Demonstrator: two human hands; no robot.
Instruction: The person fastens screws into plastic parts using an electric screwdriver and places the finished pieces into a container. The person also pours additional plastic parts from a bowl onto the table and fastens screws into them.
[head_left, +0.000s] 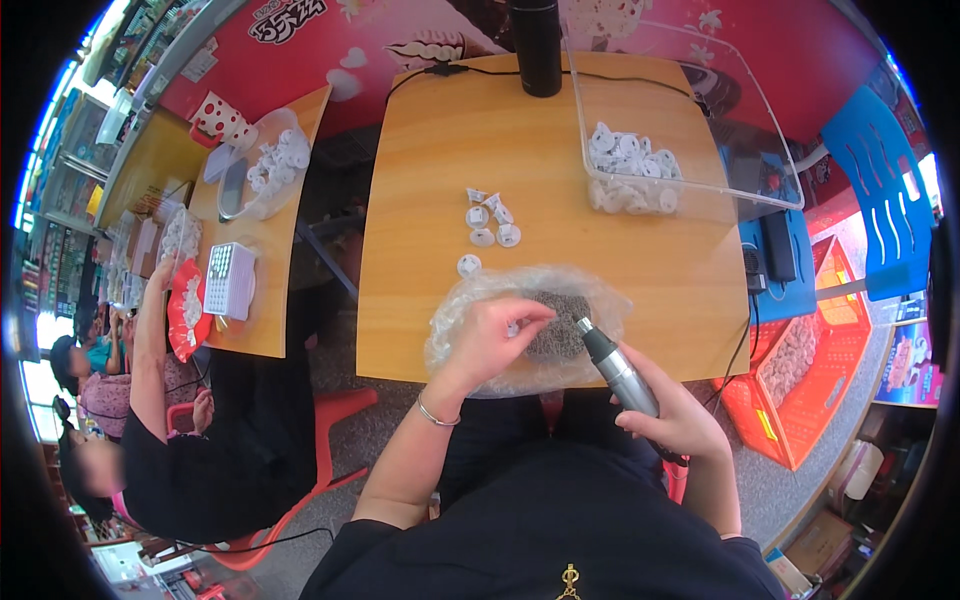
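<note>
My left hand (492, 342) is closed in a pinch above a clear plastic bag (452, 315) laid open near the table's front edge. A small whitish spot shows between its fingers; I cannot make out what it is. Small dark metal pieces, apparently screws (560, 322), form a heap in the bag. My right hand (685, 410) is wrapped round a silver and black electric screwdriver (626, 376), its tip pointing up and left, beside the heap. Beyond the bag lie several small round white plastic parts (481, 238), with one (468, 265) nearer the bag.
A clear bin (690, 182) with many white parts stands at the table's (420, 150) back right, and a black cylinder (538, 60) at the back. An orange crate (800, 400) is at right. To the left, another person (220, 460) reaches over a side table (270, 320) with trays.
</note>
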